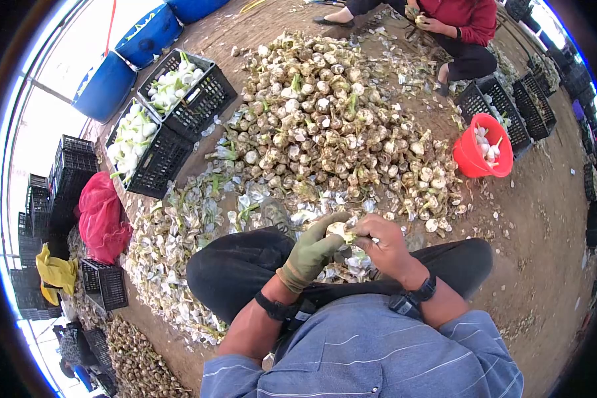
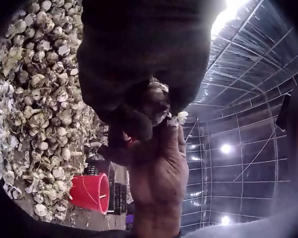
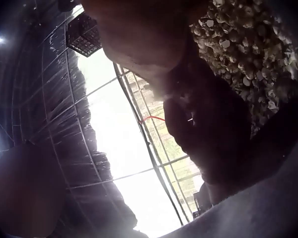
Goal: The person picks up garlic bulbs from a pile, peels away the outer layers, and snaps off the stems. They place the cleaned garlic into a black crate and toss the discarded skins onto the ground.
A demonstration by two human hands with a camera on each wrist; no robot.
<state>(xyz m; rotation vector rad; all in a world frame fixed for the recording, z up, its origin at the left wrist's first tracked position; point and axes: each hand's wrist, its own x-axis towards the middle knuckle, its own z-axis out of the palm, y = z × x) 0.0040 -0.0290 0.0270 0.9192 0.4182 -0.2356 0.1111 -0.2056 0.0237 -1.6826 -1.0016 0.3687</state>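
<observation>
My left hand, in a greenish work glove, grips a garlic bulb in front of my lap. The bare right hand meets it from the other side, thumb and fingers pinching at the bulb's skin. Seen from the left wrist, the bulb is partly hidden in the glove's shadow, and a pale scrap of peel shows by the right fingertips. The right wrist view is too dark to show the bulb clearly. Just beyond both hands rises a large heap of unpeeled garlic.
A red bucket with white bulbs stands at right. Black crates of peeled garlic are at left, near blue tubs and a pink net sack. Loose peel covers ground beside my knee. Another person sits across the heap.
</observation>
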